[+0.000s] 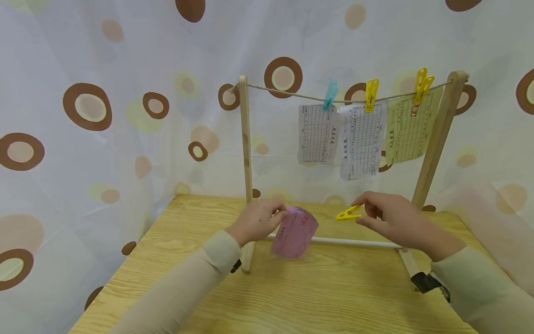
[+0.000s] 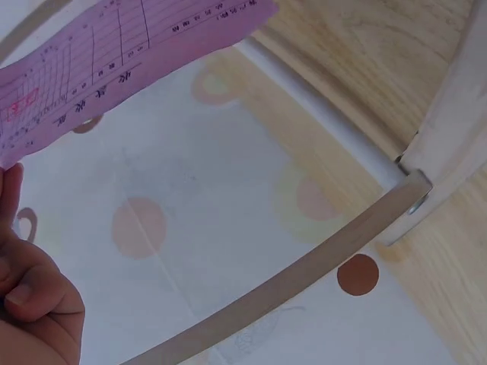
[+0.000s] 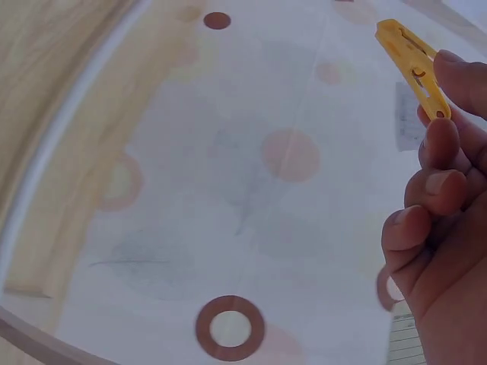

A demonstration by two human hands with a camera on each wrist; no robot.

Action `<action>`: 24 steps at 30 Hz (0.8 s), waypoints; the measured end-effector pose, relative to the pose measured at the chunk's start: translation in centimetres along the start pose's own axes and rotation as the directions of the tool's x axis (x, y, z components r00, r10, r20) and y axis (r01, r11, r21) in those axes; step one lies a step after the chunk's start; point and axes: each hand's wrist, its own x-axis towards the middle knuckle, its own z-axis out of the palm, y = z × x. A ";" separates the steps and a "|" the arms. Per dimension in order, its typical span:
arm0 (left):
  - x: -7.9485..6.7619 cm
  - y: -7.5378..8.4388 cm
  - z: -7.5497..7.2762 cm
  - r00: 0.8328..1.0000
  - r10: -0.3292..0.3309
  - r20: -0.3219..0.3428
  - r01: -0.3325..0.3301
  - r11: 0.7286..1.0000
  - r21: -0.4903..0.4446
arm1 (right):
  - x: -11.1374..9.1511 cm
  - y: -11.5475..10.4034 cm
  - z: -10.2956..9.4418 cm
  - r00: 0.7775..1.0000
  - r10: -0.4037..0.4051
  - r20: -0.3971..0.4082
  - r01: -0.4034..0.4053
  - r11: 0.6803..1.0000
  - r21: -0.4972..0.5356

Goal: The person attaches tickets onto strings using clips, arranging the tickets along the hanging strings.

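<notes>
A pink printed slip [image 1: 295, 232] hangs from my left hand [image 1: 259, 220], which pinches its upper left corner between thumb and finger. The same pink slip [image 2: 122, 65] fills the upper left of the left wrist view. My right hand [image 1: 394, 218] holds a yellow clothespin [image 1: 348, 213] by its handle end, to the right of the slip and apart from it. In the right wrist view the yellow clothespin [image 3: 415, 68] sits between thumb and forefinger. Both hands are below the rope [image 1: 288, 93], above the tabletop.
Two white slips [image 1: 319, 134] and a yellow-green slip [image 1: 410, 127] hang from the rope by a blue clothespin [image 1: 330, 94] and several yellow clothespins [image 1: 371, 95]. Wooden posts [image 1: 246, 144] hold the rope, joined low down by a white bar [image 1: 354, 242]. A patterned curtain [image 1: 137, 69] stands behind.
</notes>
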 end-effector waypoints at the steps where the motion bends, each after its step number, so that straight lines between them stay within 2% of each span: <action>1: 0.1 0.0 -0.4 1.000 0.018 -0.023 -0.018 1.000 0.005 | 0.2 -0.4 -0.5 1.000 -0.005 0.001 0.005 1.000 -0.008; 5: 0.4 0.2 -2.0 0.995 0.051 -0.084 -0.050 0.999 0.022 | 1.1 -1.7 -2.2 0.999 -0.047 -0.017 0.046 0.998 -0.040; 12: 1.1 0.5 -5.2 0.986 0.048 -0.160 -0.037 0.997 0.070 | 3.5 -3.8 -4.3 0.977 -0.184 -0.110 0.166 0.974 -0.154; 19: 2.3 0.9 -8.6 0.973 0.049 -0.226 -0.027 0.995 0.100 | 6.1 -6.5 -6.9 0.974 -0.189 -0.128 0.158 0.963 -0.221; 24: 2.5 0.9 -10.8 0.955 0.028 -0.294 0.010 0.992 0.125 | 8.8 -8.4 -8.6 0.957 -0.257 -0.138 0.217 0.943 -0.251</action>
